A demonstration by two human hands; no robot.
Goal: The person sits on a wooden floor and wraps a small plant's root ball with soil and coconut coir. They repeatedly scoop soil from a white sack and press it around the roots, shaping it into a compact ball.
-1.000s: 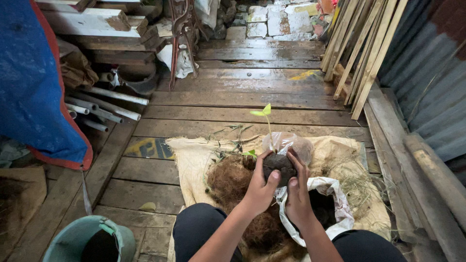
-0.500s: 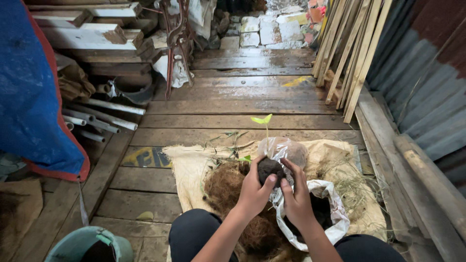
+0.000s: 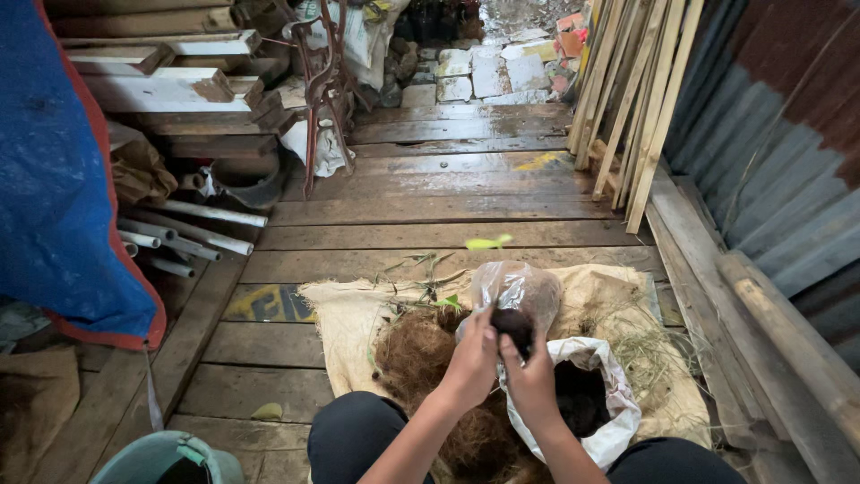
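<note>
**Soil ball and seedling held over the burlap mat**

Since the earlier frame the hands and the soil ball sit lower and nearer the body, and the seedling's leaf now shows farther above the fingers; the teal bucket has slid toward the bottom-left corner.

The soil ball, dark, round and crumbly, is held above the burlap mat, pressed between both hands. The left hand curls its fingers closed around the ball's near left side; the right hand grips it from below and the right, thumb up against it. Judged: the two-sided squeeze keeps loose soil packed around the stem. A clear, crinkled plastic bag wraps the ball's far side. The seedling's yellow-green leaf stands just beyond the bag.

Just left of the ball on the mat lies a heap of coconut fibre, brown and wiry. Right of the ball, an open white sack holds black soil, within easy reach. The mat is coarse woven and tan, and rests on weathered wooden floorboards. Beyond the mat's right side lean pale wooden slats; far left hangs a blue tarpaulin.
</note>
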